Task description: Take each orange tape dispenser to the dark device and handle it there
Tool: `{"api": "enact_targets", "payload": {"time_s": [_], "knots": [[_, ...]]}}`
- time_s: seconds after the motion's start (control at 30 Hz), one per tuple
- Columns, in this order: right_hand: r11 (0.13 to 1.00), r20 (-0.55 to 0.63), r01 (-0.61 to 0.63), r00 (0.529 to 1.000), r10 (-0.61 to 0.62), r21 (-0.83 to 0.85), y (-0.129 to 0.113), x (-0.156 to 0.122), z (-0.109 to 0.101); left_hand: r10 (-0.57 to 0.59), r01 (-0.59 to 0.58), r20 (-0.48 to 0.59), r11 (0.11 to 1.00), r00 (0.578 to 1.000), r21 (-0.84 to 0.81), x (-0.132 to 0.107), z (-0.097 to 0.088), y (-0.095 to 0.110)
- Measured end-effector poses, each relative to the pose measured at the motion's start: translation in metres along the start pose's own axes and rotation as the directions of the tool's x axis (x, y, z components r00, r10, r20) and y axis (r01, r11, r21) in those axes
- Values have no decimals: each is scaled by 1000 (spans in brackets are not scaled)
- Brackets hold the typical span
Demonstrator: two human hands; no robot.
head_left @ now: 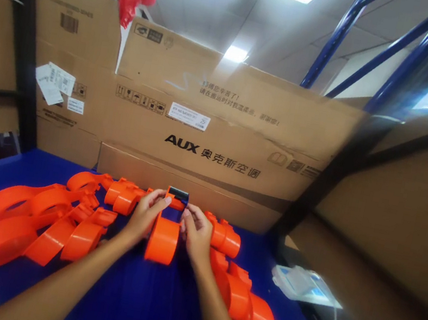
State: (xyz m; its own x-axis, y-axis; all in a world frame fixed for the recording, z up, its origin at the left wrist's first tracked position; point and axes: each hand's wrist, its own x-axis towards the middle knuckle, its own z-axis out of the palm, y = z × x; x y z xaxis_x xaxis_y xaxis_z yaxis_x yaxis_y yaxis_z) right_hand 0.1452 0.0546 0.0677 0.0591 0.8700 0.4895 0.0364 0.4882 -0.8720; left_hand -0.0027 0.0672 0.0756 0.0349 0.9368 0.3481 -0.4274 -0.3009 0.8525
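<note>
Both my hands grip one orange plastic part with a rounded drum end and a dark strip at its far tip, held just above the blue table. My left hand holds its left side, fingers curled up to the dark tip. My right hand pinches its right side. To the left lies a heap of orange plastic parts. More of the same orange parts lie to the right, beside my right forearm.
Cardboard boxes printed AUX wall off the back of the table, with more cardboard on the right. A white and blue device with a cable lies at the right edge. Black and blue rack posts stand around.
</note>
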Motion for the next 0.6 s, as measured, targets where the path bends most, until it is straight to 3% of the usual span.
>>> {"api": "enact_targets", "payload": {"time_s": [0.23, 0.4, 0.6], "knots": [[998, 10, -60, 998, 60, 7, 6, -16, 1, -44, 45, -86, 999, 995, 8, -7, -7, -4], [992, -7, -124, 992, 124, 7, 2, -18, -3, -95, 95, 0, 994, 995, 58, -7, -10, -15], [980, 6, -198, 980, 198, 14, -3, -20, -5, -77, 78, -13, 982, 997, 175, -7, -13, -17]]}}
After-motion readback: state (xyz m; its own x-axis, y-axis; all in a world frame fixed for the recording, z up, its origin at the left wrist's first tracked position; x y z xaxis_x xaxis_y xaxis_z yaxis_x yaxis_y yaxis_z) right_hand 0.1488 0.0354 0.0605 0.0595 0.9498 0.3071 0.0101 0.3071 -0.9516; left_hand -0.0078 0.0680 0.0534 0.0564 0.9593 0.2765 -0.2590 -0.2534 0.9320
